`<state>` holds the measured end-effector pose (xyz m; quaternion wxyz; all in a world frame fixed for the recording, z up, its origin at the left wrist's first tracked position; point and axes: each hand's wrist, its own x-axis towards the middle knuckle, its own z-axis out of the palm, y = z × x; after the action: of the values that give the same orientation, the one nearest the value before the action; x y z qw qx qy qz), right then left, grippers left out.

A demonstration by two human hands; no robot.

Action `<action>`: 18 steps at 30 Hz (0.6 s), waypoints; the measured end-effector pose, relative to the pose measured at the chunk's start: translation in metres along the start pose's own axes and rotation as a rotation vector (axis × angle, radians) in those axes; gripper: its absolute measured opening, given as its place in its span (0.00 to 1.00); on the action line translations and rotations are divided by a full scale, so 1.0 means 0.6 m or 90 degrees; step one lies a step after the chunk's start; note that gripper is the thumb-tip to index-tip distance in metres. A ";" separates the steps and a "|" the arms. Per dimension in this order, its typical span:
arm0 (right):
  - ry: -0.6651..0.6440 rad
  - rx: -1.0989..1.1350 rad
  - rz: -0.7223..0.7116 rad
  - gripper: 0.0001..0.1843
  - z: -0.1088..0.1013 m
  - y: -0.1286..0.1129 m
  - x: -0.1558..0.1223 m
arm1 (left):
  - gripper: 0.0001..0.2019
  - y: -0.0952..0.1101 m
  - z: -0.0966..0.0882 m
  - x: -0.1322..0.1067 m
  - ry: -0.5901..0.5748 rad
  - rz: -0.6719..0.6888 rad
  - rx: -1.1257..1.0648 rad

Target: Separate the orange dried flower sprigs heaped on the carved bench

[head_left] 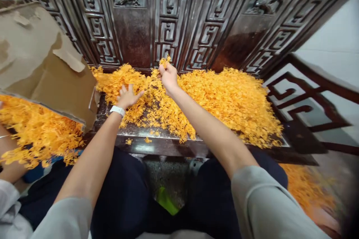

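Our right hand (168,76) pinches a small tuft (165,61) above the heap of orange pieces (230,101) on the dark bench (157,146). Our left hand (127,97) rests spread-fingered on the heap. We judge the pieces light, springy and prone to tangle, best pinched in small clusters.

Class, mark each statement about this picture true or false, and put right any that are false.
1. The right hand grips a bunch of orange pieces. True.
2. The left hand is clenched in a fist. False: its fingers are spread over the orange pile.
3. A white band sits on the left wrist. True.
4. The cardboard box stands to the right of the pile. False: it is at the left.
5. The carved panel behind the pile is dark. True.
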<state>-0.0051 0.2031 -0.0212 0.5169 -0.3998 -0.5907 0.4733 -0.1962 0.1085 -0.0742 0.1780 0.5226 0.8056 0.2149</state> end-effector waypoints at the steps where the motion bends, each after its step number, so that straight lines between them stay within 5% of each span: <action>1: 0.025 0.039 0.005 0.11 -0.018 -0.012 -0.003 | 0.48 -0.001 0.000 -0.002 0.009 0.008 0.059; 4: 0.061 0.092 -0.016 0.12 -0.060 -0.050 -0.053 | 0.44 0.003 -0.001 -0.001 0.080 0.006 0.135; 6: 0.071 0.080 -0.079 0.12 -0.066 -0.066 -0.129 | 0.38 0.009 -0.003 0.003 0.140 0.007 0.148; 9: 0.091 0.062 -0.085 0.14 -0.040 -0.065 -0.289 | 0.35 0.017 -0.006 0.005 0.181 0.016 0.160; 13: 0.155 0.194 0.032 0.19 0.005 -0.063 -0.460 | 0.34 0.022 -0.022 -0.012 0.149 0.027 0.189; 18: 0.138 0.262 0.093 0.17 -0.034 -0.099 -0.473 | 0.40 -0.006 -0.066 -0.036 0.133 0.107 0.172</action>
<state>0.0572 -0.0808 -0.0289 0.6122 -0.3766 -0.3922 0.5741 -0.2106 0.0811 -0.0412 0.0029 0.5822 0.7946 0.1724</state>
